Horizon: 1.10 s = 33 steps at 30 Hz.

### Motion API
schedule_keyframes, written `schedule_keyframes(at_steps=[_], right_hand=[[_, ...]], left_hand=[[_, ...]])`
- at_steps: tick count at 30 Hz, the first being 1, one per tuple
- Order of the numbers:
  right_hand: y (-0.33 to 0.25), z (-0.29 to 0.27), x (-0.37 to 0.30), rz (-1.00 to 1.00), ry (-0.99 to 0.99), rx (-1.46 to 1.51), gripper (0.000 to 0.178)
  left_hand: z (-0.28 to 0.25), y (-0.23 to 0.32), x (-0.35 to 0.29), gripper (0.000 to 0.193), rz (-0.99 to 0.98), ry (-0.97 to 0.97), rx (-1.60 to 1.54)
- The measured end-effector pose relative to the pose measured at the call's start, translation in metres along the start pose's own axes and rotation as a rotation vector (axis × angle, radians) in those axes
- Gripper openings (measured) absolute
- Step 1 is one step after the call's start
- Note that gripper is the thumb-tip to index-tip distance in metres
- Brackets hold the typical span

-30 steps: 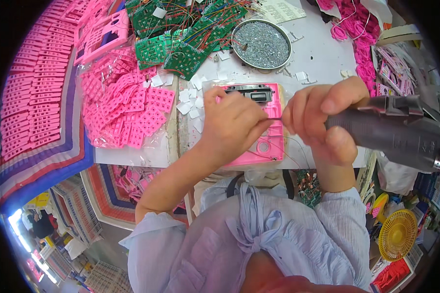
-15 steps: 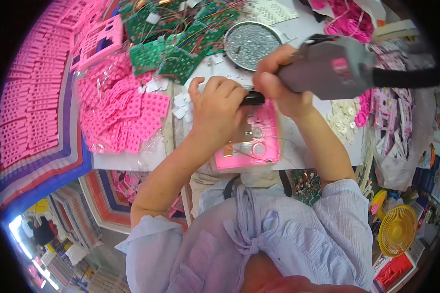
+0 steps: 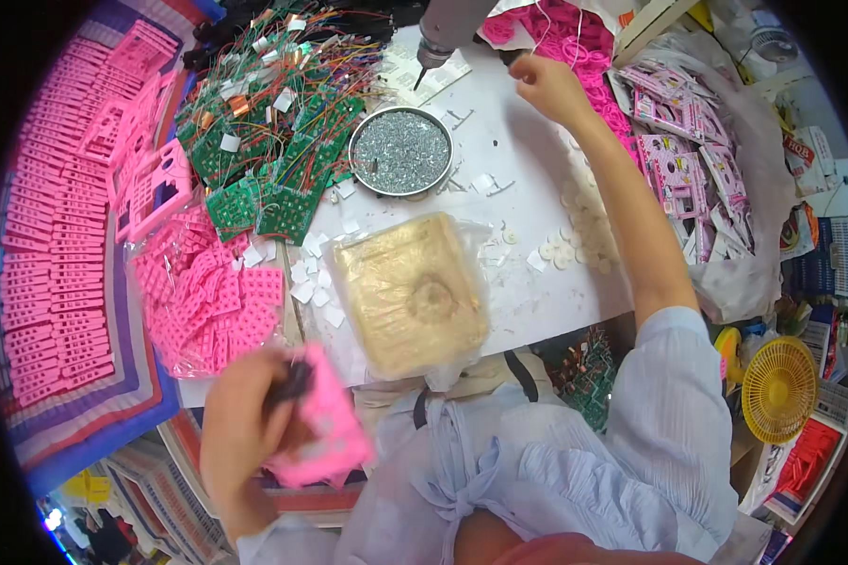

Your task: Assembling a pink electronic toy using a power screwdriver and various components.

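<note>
At the lower left, my left hand (image 3: 240,419) grips a pink plastic case (image 3: 334,424) with a black part on it, both blurred by motion. My right hand (image 3: 551,89) reaches out to the far right with its fingers curled together, close to a pile of pink cords (image 3: 579,42); whatever they hold, if anything, is too small to make out. A grey electric screwdriver (image 3: 438,38) hangs bit-down at the far edge. In front of me lies a gold-coloured square block in clear plastic (image 3: 396,297). Beyond it stands a round tin of small screws (image 3: 400,151).
Green circuit boards with wires (image 3: 273,160) are heaped far left. Pink keypad parts (image 3: 207,301) fill a bag nearer me, and rows of pink parts (image 3: 61,226) stand left. Right lie white discs (image 3: 584,231), printed pink panels (image 3: 678,151) and a yellow fan (image 3: 779,389).
My right hand has let go of the screwdriver, which now hangs farther away, and moved farther off. My left hand has lifted the pink case off the gold block toward the lower left.
</note>
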State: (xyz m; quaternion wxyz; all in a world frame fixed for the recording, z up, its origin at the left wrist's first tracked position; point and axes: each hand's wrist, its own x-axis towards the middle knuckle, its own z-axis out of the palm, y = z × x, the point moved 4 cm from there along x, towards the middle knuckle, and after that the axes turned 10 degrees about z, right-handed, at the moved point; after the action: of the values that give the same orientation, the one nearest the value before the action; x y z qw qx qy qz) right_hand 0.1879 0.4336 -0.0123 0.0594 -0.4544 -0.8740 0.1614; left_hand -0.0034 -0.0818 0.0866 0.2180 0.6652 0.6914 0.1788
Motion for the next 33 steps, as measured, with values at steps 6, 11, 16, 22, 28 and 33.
schedule_keyframes(at_steps=[6,11,16,22,28,33], right_hand=[[0.022,0.035,0.029,-0.087,0.278,-0.593,0.039],[0.028,0.013,0.009,-0.106,0.269,-0.008,0.037],[-0.041,-0.003,-0.128,-0.316,0.38,0.259,0.038],[-0.114,0.038,-0.247,0.052,-0.516,1.259,0.049],[-0.133,0.014,-0.254,-0.297,-0.225,0.71,0.065],[-0.165,0.015,-0.247,-0.592,-0.317,0.58,0.056]], left_hand=[[0.0,0.027,-0.065,0.056,-0.215,-0.169,0.183],[0.029,0.028,-0.02,0.055,0.005,-0.045,0.045],[0.066,0.04,0.063,0.045,0.186,0.147,-0.213],[0.111,0.042,0.152,0.036,-0.072,0.216,-1.095],[0.127,0.011,0.133,0.022,-0.128,-0.014,-1.068],[0.116,0.02,0.126,0.034,-0.104,-0.071,-1.448]])
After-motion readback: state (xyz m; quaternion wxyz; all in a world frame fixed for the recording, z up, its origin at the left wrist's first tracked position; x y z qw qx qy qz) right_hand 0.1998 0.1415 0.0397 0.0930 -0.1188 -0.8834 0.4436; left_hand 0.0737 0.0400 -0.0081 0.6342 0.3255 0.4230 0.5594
